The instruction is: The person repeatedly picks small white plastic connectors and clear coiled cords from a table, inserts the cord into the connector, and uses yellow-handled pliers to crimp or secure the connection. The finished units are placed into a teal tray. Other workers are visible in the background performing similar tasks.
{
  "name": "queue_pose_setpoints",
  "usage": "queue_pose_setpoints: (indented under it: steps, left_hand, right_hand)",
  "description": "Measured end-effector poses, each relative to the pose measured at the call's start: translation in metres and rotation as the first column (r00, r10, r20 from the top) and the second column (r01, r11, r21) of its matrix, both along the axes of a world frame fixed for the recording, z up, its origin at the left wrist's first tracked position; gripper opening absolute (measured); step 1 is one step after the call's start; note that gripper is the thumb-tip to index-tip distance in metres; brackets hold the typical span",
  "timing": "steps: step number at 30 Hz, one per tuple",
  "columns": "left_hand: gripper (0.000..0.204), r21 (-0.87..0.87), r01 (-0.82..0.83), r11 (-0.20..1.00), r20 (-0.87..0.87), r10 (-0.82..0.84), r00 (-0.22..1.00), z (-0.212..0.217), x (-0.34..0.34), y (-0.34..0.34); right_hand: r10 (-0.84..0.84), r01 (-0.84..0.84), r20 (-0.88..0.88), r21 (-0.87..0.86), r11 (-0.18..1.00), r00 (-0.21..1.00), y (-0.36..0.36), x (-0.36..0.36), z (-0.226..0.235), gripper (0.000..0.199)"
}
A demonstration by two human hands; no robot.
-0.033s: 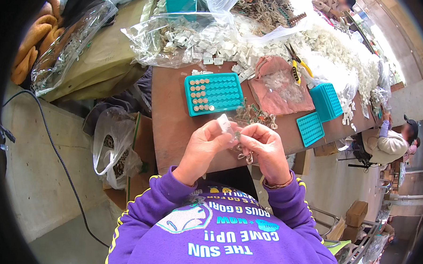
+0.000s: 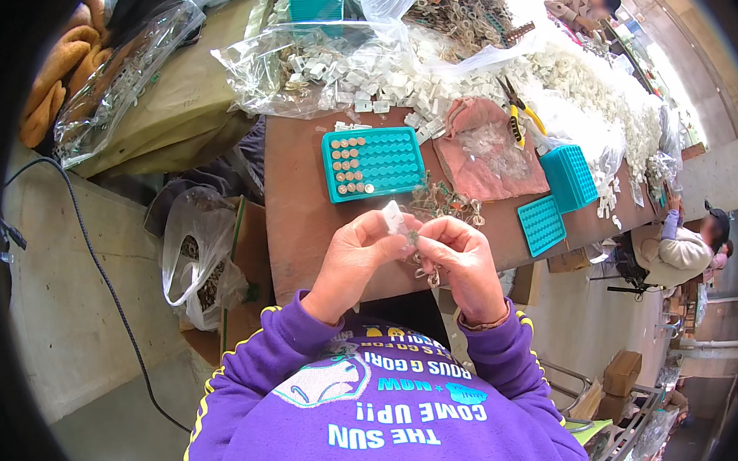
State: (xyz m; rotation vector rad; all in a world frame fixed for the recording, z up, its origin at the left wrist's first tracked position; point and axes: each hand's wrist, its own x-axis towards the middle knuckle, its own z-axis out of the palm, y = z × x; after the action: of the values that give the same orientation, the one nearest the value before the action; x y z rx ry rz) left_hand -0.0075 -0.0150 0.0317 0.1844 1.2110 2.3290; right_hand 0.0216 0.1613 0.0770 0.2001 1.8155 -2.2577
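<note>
My left hand (image 2: pixel 351 263) pinches a small white plastic piece (image 2: pixel 394 218) that sticks up past its fingertips. Close beside it, my right hand (image 2: pixel 469 268) is closed in a pinch on a small greenish-grey strap piece (image 2: pixel 413 239), partly hidden by the fingers. Pale links (image 2: pixel 430 274) dangle below the fingertips. Just beyond both hands lies a loose bunch of straps with links (image 2: pixel 444 204). The teal tray (image 2: pixel 375 138) farther off holds rows of round metallic discs (image 2: pixel 347 164) on its left side; its right compartments show no discs.
A pink cloth (image 2: pixel 487 166) bears clear plastic scraps, with yellow-handled pliers (image 2: pixel 518 117) beside it. Stacked teal trays (image 2: pixel 570 178) and a single tray (image 2: pixel 541 225) stand right. White pieces (image 2: pixel 375 87) are heaped behind. A plastic bag (image 2: pixel 199 256) hangs left. Other people (image 2: pixel 685 252) sit at right.
The white plastic piece has tilted very slightly between the fingers of my left hand. Otherwise both hands keep their place and grip.
</note>
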Motion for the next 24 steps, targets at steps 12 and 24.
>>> queue_pose_setpoints:
  steps: [12, 24]
  left_hand:
    - [0.030, -0.055, -0.206, 0.977, -0.077, 0.202, 0.976, -0.004, 0.003, 0.006]
    - [0.024, 0.245, 0.151, 0.958, -0.021, -0.150, 0.988, 0.002, 0.005, -0.003]
  right_hand:
    - [0.004, -0.005, 0.014, 0.070, 0.998, 1.000, -0.007, 0.001, 0.006, 0.013]
    - [0.278, -0.207, 0.209, -0.307, 0.929, 0.938, 0.007, -0.003, -0.003, 0.021]
